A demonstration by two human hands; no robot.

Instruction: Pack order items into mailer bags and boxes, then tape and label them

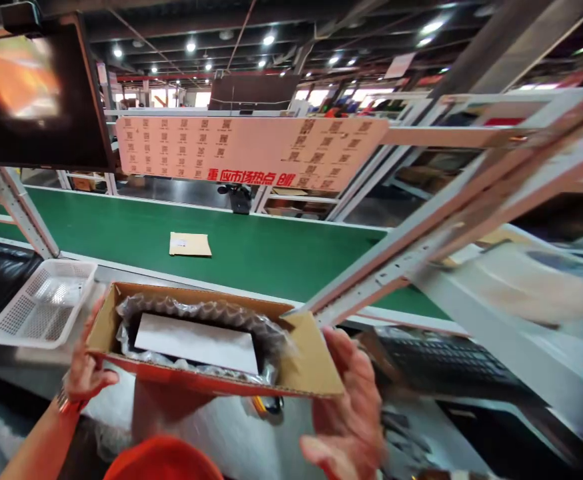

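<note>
An open cardboard box (316,353) with a red outer side is held up near the bench's front. Inside it lies a white box (196,343), with clear bubble wrap (206,308) around it. My left hand (84,373) grips the box's left end, thumb at the near side. Against the right end, beside a raised flap, rests my right hand (349,407), its fingers behind the cardboard and its thumb apart below.
A white plastic basket (46,303) stands at the left. Beyond the box runs a green conveyor belt (251,247) carrying a yellow envelope (190,245). A slanted metal post (396,260) and a keyboard (451,360) are at the right; a monitor (36,100) hangs upper left.
</note>
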